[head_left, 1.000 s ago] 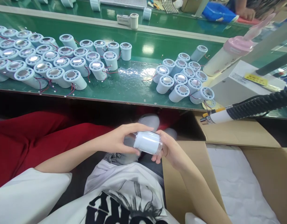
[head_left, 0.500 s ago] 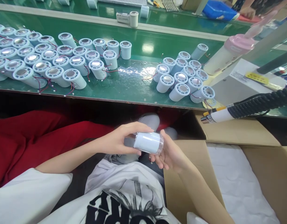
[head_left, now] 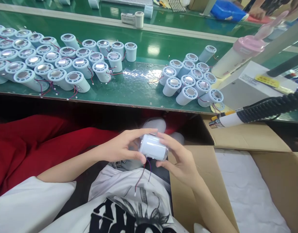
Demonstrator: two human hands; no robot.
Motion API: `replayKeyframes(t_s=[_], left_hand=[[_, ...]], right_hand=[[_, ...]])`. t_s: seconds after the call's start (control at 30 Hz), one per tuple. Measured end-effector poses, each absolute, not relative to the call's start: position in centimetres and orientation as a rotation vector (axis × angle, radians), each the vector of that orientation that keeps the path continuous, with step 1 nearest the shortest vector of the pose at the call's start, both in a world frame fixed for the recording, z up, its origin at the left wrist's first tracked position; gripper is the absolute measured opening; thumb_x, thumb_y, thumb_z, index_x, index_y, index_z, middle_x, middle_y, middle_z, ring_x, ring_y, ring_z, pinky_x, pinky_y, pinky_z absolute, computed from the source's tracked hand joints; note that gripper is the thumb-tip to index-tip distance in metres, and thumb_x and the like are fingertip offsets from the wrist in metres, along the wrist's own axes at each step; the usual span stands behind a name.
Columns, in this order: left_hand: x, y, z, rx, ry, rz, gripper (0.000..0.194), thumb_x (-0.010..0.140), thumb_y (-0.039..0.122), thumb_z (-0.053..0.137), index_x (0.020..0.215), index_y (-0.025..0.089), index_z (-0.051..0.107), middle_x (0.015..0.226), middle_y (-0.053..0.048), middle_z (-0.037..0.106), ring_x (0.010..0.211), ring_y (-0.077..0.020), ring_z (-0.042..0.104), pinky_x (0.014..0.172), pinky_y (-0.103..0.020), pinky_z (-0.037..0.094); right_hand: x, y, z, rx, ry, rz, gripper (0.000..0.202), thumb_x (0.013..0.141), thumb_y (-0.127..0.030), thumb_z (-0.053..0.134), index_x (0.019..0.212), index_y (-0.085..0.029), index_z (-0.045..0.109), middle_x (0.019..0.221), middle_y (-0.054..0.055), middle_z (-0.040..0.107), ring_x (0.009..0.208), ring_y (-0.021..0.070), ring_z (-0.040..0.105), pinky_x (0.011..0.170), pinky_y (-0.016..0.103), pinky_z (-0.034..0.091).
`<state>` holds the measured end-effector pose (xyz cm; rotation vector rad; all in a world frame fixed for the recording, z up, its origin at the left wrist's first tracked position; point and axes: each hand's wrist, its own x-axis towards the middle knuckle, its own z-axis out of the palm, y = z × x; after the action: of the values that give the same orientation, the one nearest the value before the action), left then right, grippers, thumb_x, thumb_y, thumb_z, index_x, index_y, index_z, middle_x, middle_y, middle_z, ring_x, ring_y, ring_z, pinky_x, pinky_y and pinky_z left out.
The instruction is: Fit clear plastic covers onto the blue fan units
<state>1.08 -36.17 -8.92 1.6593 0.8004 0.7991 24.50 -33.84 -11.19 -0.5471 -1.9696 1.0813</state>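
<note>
Above my lap, I hold a pale blue cylindrical housing (head_left: 154,147) on its side between both hands. Its right end has a clear, glassy rim, and thin red and purple wires (head_left: 140,181) hang from its left end. My left hand (head_left: 129,145) grips the left end, thumb below and fingers above. My right hand (head_left: 179,155) wraps the right end, fingers on top and thumb underneath. Similar housings with wires stand on the green bench: a large group (head_left: 54,76) at left and a smaller cluster (head_left: 187,81) at right.
An open cardboard box (head_left: 199,187) with white packing (head_left: 248,191) sits at my right. A pen-shaped tool on a black coiled hose (head_left: 267,106) juts over it. A pink-capped bottle (head_left: 243,53) stands by a white device (head_left: 250,84). Another person's hand (head_left: 257,13) is across the bench.
My right hand has moved from loosely supporting the housing's right end to gripping it from above and below. The housing has turned, and its wires now hang into view.
</note>
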Motion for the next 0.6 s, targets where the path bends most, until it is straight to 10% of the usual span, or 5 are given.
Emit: replayKeyframes(t_s=[0.13, 0.37, 0.6], left_hand=[[0.6, -36.0, -8.9, 1.819, 0.710, 0.797, 0.077, 0.074, 0.022, 0.073, 0.143, 0.030, 0.038, 0.145, -0.009, 0.036, 0.134, -0.0238, 0.037, 0.106, -0.032, 0.041], [1.3, -36.8, -9.4, 1.454, 0.694, 0.723, 0.073, 0.082, 0.022, 0.065, 0.146, 0.028, 0.032, 0.131, -0.009, 0.052, 0.108, -0.0180, 0.059, 0.095, -0.029, 0.047], [1.8, -36.4, -9.5, 1.542, 0.851, 0.661, 0.080, 0.085, 0.044, 0.059, 0.151, 0.025, 0.018, 0.140, -0.010, 0.044, 0.120, -0.0216, 0.051, 0.101, -0.034, 0.040]], right_hand=[[24.4, -34.2, -11.1, -0.624, -1.440, 1.818, 0.046, 0.075, -0.036, 0.078, 0.116, -0.036, 0.059, 0.117, -0.002, 0.063, 0.100, 0.0107, 0.064, 0.080, 0.012, 0.059], [24.0, -34.4, -10.2, -0.905, -1.331, 1.902, 0.045, 0.064, -0.032, 0.089, 0.105, -0.031, 0.069, 0.094, -0.002, 0.069, 0.069, 0.0082, 0.063, 0.064, 0.012, 0.057], [23.9, -34.7, -11.2, -0.833, -1.093, 2.183, 0.058, 0.068, -0.056, 0.078, 0.109, -0.024, 0.052, 0.094, 0.004, 0.067, 0.071, 0.0172, 0.070, 0.063, 0.023, 0.063]])
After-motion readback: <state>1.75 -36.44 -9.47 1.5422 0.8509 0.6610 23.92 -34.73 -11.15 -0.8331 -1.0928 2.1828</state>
